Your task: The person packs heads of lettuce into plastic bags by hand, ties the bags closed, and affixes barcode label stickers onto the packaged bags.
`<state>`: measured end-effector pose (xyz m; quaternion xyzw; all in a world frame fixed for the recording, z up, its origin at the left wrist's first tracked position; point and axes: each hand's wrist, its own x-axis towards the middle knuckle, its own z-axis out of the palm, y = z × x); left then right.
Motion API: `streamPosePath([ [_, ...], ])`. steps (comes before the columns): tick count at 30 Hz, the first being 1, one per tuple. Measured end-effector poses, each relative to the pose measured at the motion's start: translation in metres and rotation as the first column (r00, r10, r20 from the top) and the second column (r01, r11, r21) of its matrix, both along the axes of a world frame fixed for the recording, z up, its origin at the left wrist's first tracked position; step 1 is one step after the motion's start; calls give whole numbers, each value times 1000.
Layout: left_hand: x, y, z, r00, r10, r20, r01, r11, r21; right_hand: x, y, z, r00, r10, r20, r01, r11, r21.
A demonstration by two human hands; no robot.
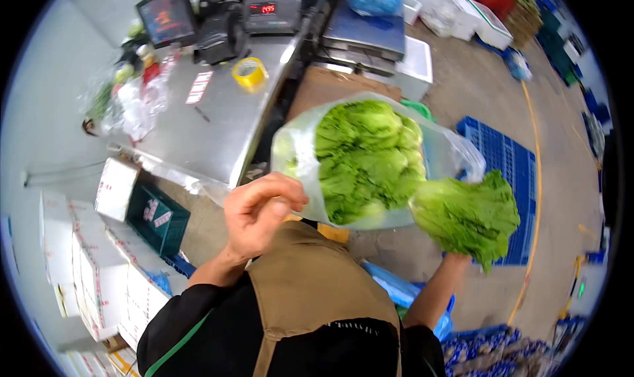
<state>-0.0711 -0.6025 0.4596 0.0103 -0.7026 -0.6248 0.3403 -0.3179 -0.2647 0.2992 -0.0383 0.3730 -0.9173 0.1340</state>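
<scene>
A clear plastic bag lies open in front of me, filled with several heads of green leafy lettuce. At the bag's near left edge is my left hand, its fingers curled and thumb bent inward; whether it pinches the plastic is hard to tell. One more lettuce head is held at the bag's right side, outside the opening. My right hand is hidden beneath its leaves; only the wrist and forearm show.
A steel table at the left bears yellow tape, a label and a scale display. White boxes and a dark green crate stand lower left. A blue pallet lies on the floor at right.
</scene>
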Motion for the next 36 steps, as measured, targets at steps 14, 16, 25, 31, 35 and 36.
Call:
streamPosePath([
  [14,-246,83,-220,887,301,350,257,307,-916,88,73,-27,968,-224,117,225,974,5],
  [16,-244,89,-215,877,322,356,283,250,-926,103,80,-35,959,-241,149,241,970,19],
  [25,-251,80,-218,838,440,324,262,198,-945,131,84,-51,941,-250,226,249,968,32],
  [31,-263,163,-223,774,199,601,558,235,-796,133,76,-45,941,-241,236,237,971,45],
  [35,-244,178,-233,835,244,493,468,156,-870,133,74,-44,944,-230,235,226,973,45],
  [36,-239,178,-234,864,248,439,422,121,-898,131,72,-42,945,-226,236,223,974,40],
])
